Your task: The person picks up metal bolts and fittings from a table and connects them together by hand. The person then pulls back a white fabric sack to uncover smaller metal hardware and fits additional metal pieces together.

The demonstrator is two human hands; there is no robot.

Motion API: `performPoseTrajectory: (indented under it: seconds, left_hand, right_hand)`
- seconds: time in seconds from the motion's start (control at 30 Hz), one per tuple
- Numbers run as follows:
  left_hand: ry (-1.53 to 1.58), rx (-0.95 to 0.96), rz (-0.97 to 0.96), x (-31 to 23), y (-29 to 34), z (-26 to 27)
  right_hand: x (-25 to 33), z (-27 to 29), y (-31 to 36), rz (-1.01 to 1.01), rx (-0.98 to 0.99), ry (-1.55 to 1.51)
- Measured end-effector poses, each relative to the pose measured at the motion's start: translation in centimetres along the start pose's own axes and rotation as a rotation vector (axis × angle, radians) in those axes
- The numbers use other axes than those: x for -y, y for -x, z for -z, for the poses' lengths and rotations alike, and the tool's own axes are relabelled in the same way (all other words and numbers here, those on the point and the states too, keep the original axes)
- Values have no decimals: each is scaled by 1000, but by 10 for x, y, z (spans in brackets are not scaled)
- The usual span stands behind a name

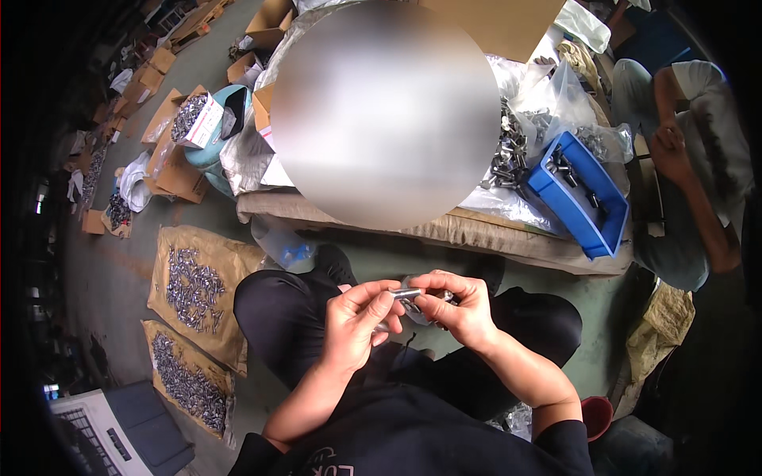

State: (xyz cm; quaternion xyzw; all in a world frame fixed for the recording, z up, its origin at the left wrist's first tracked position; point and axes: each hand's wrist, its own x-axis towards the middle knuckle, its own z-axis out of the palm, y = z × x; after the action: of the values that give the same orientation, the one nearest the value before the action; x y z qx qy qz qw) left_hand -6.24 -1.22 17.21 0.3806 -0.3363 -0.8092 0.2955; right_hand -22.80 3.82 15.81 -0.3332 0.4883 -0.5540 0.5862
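Between my two hands, above my lap, is a short shiny metal cylinder (406, 293). My left hand (352, 324) pinches its left end between thumb and fingers. The fingertips of my right hand (467, 314) close on its right end. More metal shows at the curled lower fingers of my left hand and beside the right fingers, too small to make out. Behind and below the hands, a clear plastic bag or film shows partly, and my hands cover much of it.
Ahead, a low cloth-covered platform (508, 244) bears a blue bin (565, 208) with metal parts and a heap of similar parts (508, 151). A blurred oval hides its middle. Parts lie on brown sheets (226, 238) at left. Another person (675, 159) sits at right.
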Motion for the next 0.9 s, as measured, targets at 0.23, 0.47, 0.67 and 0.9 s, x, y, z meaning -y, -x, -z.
performPoseTrajectory:
  seconds: [0.23,0.47,0.67,0.9]
  left_hand:
    - [-236,-14,-213,2,0,-3]
    - [-321,-43,-291,-2,-1,-7]
    - [-39,-20,-57,-4,-1,-5]
    - [-96,-48,-87,-2,-1,-6]
  right_hand:
    - [-3,-1,0,-55,-35,-85]
    - [-1,-1,-2,-76,-11,-149]
    - [-2,0,-1,-64,21,-125]
    - [-3,1,-1,-84,8,-133]
